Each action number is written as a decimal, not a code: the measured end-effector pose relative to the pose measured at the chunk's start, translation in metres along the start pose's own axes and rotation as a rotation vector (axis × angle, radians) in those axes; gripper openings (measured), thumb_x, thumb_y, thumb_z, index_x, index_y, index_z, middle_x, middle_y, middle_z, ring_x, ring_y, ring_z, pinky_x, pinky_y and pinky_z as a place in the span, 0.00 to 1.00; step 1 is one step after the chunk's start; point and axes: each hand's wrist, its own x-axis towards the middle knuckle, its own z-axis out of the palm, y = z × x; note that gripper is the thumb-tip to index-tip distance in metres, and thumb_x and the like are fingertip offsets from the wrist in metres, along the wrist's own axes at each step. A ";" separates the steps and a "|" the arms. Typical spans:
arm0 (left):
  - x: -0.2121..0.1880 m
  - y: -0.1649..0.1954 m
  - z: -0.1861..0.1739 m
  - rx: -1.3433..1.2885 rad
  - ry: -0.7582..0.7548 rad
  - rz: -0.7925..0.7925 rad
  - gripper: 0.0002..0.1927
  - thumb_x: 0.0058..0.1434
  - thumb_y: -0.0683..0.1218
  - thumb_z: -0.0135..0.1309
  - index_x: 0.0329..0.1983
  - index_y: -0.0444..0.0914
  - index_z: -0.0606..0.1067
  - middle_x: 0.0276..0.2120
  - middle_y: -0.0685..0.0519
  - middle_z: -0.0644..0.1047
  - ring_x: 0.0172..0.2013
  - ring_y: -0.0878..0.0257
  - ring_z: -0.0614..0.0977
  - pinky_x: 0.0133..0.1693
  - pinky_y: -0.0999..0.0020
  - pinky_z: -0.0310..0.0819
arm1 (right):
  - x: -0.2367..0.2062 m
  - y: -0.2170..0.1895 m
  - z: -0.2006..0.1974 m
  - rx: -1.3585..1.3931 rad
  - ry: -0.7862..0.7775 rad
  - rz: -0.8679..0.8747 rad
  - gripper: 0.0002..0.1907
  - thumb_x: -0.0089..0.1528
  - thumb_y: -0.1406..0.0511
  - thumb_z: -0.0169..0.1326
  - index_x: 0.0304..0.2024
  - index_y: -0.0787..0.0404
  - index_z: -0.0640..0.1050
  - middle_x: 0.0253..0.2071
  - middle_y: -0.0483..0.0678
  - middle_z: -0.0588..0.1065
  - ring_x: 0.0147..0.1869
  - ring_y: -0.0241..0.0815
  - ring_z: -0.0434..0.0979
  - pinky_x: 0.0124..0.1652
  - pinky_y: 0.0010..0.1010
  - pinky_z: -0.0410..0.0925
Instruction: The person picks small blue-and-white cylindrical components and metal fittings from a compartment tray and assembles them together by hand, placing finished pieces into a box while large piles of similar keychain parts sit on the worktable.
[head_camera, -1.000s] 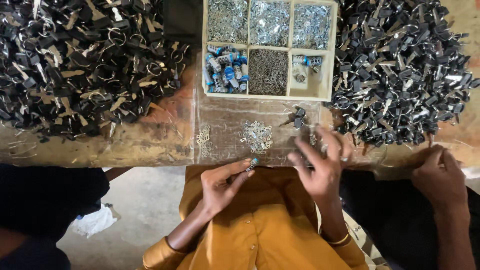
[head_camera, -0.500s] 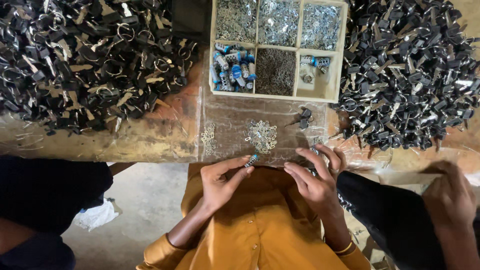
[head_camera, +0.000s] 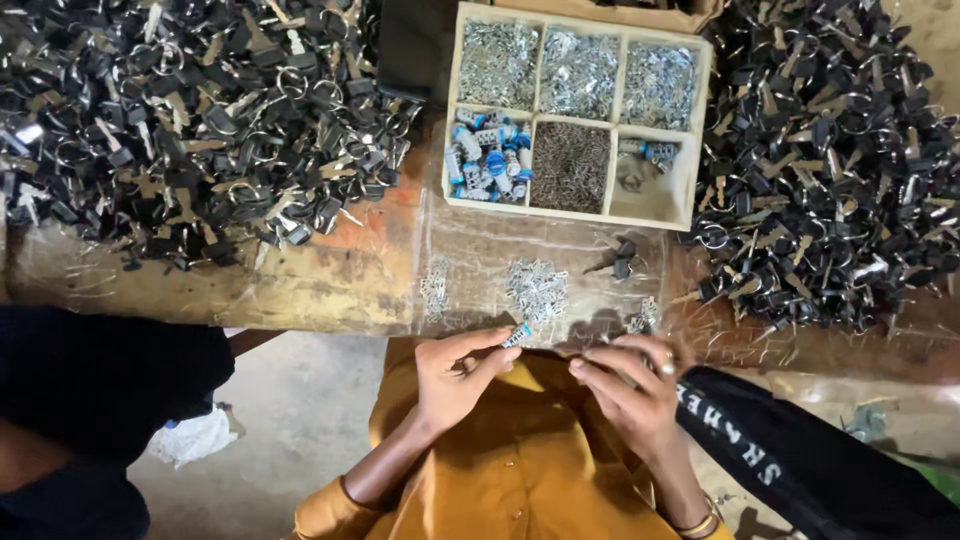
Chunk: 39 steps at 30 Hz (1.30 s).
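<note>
Near the front edge of the table (head_camera: 300, 290), the person's left hand (head_camera: 455, 375) holds a small blue and silver part (head_camera: 517, 335). Its fingers are pinched shut on that part. The right hand (head_camera: 630, 385) is just beside it, with the fingers curled close together. Whether they hold a tiny piece cannot be told.

Just past the hands, on the table, lie small heaps of silver bits (head_camera: 537, 290). Farther back sits a wooden tray (head_camera: 455, 120) with six boxes. It holds silver bits, dark pins and more blue parts (head_camera: 485, 155). Left of the tray is a big pile of black keys (head_camera: 190, 120). Right of the tray is a second big pile (head_camera: 830, 160).

The work looks far from done. Only one part is in hand, and many blue parts wait in the tray. Which pile is finished cannot be told.

A dark sleeve (head_camera: 800, 460) of another person reaches in beside the right hand.
</note>
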 end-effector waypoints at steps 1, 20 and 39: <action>-0.001 -0.001 0.000 0.000 -0.005 0.015 0.11 0.58 0.35 0.66 0.44 0.30 0.83 0.40 0.47 0.86 0.33 0.66 0.89 0.25 0.81 0.73 | -0.001 -0.005 0.000 0.072 -0.026 0.024 0.12 0.54 0.65 0.71 0.40 0.50 0.85 0.43 0.36 0.80 0.51 0.38 0.76 0.62 0.40 0.54; -0.001 -0.011 -0.006 0.144 -0.054 0.276 0.12 0.62 0.35 0.62 0.49 0.33 0.81 0.50 0.46 0.83 0.36 0.64 0.89 0.38 0.74 0.86 | 0.047 -0.054 0.029 0.221 0.029 0.257 0.17 0.54 0.70 0.69 0.44 0.61 0.80 0.36 0.43 0.82 0.40 0.35 0.80 0.52 0.27 0.62; -0.031 0.007 -0.054 -0.082 0.390 0.172 0.09 0.60 0.30 0.62 0.44 0.26 0.80 0.45 0.40 0.84 0.30 0.62 0.86 0.32 0.74 0.82 | 0.086 -0.080 0.052 -0.129 -0.346 -0.093 0.26 0.58 0.54 0.64 0.59 0.40 0.78 0.69 0.51 0.63 0.73 0.58 0.55 0.66 0.59 0.44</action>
